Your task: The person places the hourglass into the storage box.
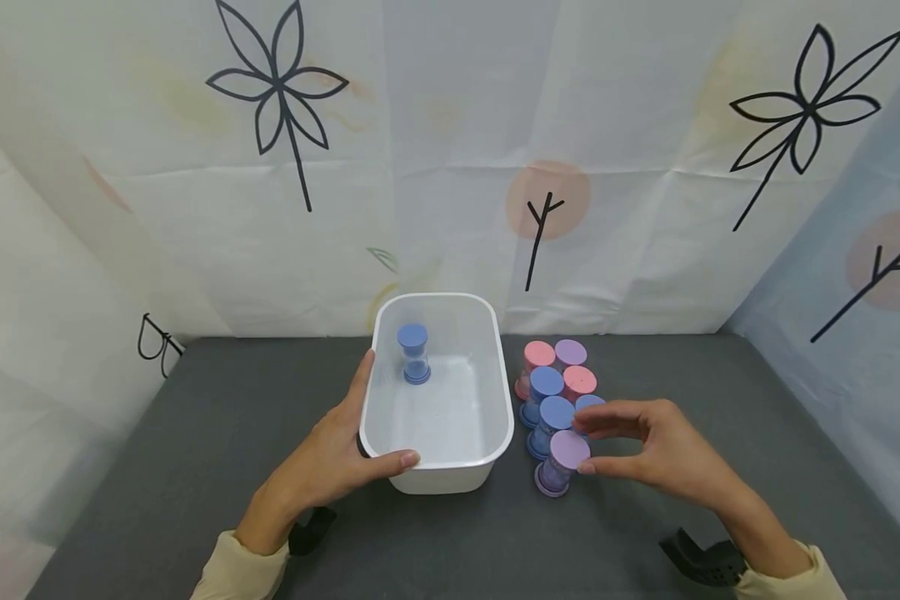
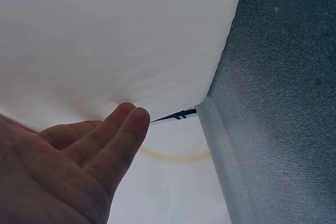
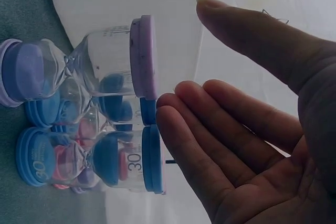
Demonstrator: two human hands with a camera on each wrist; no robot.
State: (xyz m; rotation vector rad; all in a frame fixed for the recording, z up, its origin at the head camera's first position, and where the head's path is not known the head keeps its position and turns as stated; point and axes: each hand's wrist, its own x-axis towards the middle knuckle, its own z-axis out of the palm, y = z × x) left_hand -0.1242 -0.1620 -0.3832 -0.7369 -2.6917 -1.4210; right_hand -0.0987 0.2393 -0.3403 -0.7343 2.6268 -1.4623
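1. The left hand [image 1: 330, 454] is steadying the white bin [image 1: 444, 481], straight fingers lying along its outer wall, thumb touching the near rim.
2. The right hand [image 1: 652, 442] is hovering beside the nearest purple hourglass [image 1: 569, 452], its fingers extending, spread away from the thumb.
3. That hourglass is standing on the table [image 1: 270, 392], before blue, pink and purple hourglasses [image 1: 557, 413].
4. A blue hourglass [image 1: 413, 337] is standing inside the bin, toward its far left.

The tub [image 1: 450, 479] is plain white, the blue hourglass [image 1: 412, 336] at its eleven o'clock. At the tub's three o'clock: two pink hourglasses [image 1: 539, 354], three blue ones [image 1: 557, 412], two lilac ones [image 1: 569, 450]. Dark grey desk [image 1: 270, 400]; white backdrop [image 1: 450, 100] with black-outlined flowers [image 1: 277, 83] and peach discs [image 1: 570, 204]; cream sleeves [image 1: 243, 571].
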